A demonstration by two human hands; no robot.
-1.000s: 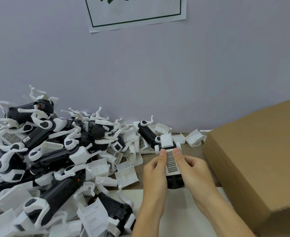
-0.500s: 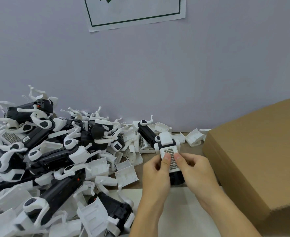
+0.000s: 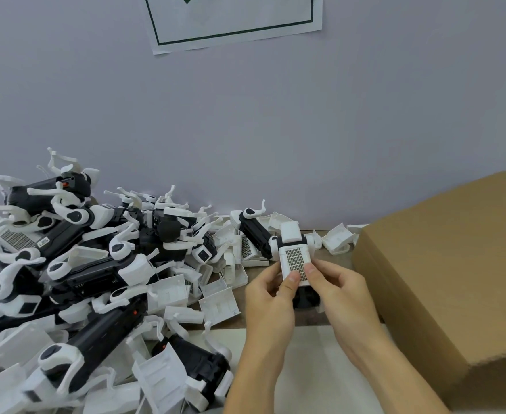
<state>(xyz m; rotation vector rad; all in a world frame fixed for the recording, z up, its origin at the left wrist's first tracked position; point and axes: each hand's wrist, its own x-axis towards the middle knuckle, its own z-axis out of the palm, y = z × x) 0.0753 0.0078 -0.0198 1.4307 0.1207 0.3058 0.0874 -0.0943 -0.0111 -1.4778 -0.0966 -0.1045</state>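
Both hands hold 1 black-and-white unit (image 3: 290, 231) low over the table (image 3: 311, 319), just right of the pile (image 3: 96, 279) and beside the box (image 3: 443, 279). The left hand (image 3: 268, 297) and right hand (image 3: 343, 294) curl round its sides. Both thumbs press on its white grille cover (image 3: 294, 256). The other fingers are tucked underneath, out of sight, and the unit's black near end is mostly hidden behind the hands.

The wall sign (image 3: 234, 25) has a green frame. The top edge cuts it off, so only the feet of green characters show, and they are unreadable. In the pile, 1 black unit carries a small white label (image 3: 43, 242), too small to read. The frame cuts off the box at the right and bottom. A pale sheet (image 3: 305, 369) lies under the wrists.
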